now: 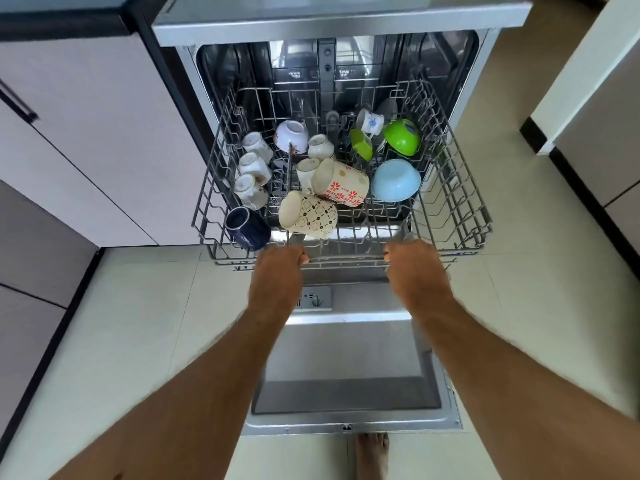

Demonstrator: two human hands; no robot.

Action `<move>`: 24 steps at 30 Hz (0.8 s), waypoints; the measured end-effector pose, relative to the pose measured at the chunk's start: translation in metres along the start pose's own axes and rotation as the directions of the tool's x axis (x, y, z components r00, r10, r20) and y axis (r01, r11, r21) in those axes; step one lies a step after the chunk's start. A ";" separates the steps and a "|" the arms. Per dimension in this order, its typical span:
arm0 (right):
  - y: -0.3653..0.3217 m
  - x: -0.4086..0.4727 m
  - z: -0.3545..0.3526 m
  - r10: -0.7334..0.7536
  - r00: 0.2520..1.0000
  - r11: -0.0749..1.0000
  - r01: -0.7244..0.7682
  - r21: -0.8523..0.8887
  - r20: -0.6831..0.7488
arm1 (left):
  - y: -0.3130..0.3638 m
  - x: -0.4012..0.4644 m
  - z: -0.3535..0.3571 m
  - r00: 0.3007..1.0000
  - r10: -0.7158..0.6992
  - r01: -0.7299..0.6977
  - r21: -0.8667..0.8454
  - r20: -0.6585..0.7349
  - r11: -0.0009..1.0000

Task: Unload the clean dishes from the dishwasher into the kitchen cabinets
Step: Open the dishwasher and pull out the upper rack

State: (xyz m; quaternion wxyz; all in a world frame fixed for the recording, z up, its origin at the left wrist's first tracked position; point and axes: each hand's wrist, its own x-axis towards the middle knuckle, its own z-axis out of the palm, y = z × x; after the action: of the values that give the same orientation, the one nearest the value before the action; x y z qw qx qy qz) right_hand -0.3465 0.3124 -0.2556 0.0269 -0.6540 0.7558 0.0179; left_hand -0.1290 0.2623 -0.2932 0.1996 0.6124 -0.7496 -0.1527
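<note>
Gripping the front rail of the upper rack (450, 188), our fingers (304, 258) are curled tight round the wire on both sides: the left hand (280, 263) just below the cream patterned mug (308, 214), the right hand (414, 259) near the rack's right front corner. Neither hand holds a dish yet.

Outward from the rail, the rack stands drawn out over the open dishwasher door (346, 393), loaded and unsorted. The dark blue mug (247, 227) lies at the front left corner, three small white cups (254, 168) run behind it, and the red-flowered mug (343, 183) leans on its side against a smaller cup. The light blue bowl (396, 180) and green bowl (403, 136) sit upturned on the right.

We judge the risk to lie in a jerk on the rail: several mugs rest tilted and touching, so a sharp stop could knock them together and chip them, or roll the blue mug against the front wire. Water pooled in upturned bases could also spill onto the floor (138, 323), where a bare foot (372, 455) stands beside the door.
</note>
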 end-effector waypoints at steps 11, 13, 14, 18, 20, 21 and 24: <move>-0.002 -0.047 0.000 0.009 1.000 0.998 -0.010 0.061 0.024 | -0.003 -0.045 0.000 1.000 0.000 0.000 0.017 -0.010 1.000; -0.002 -0.057 -0.001 0.010 0.999 0.998 -0.012 0.068 0.034 | -0.001 -0.055 0.001 1.000 -0.006 0.006 0.007 -0.009 1.000; -0.003 -0.061 -0.001 0.005 0.999 0.998 -0.008 0.068 0.045 | -0.001 -0.060 0.001 1.000 -0.002 0.002 0.008 -0.009 1.000; -0.003 -0.075 -0.002 -0.009 0.999 0.997 0.005 0.074 0.048 | -0.003 -0.073 0.000 1.000 0.003 -0.003 0.015 -0.003 1.000; -0.004 -0.080 -0.001 -0.013 0.998 0.997 0.009 0.078 0.054 | -0.004 -0.078 -0.001 1.000 0.002 -0.002 0.002 -0.006 1.000; -0.004 -0.083 0.000 -0.015 0.998 0.996 0.010 0.084 0.060 | -0.004 -0.081 -0.001 1.000 0.005 -0.005 -0.007 -0.010 1.000; -0.006 -0.089 0.002 -0.024 0.998 0.995 0.019 0.101 0.056 | -0.005 -0.088 -0.003 1.000 0.004 -0.005 -0.009 -0.016 1.000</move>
State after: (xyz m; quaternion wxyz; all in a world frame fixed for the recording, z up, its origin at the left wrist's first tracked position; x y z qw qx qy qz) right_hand -0.3277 0.3996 -0.2523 0.0814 -0.6591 0.7476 -0.0017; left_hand -0.1079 0.3476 -0.3026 0.2086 0.6109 -0.7486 -0.1510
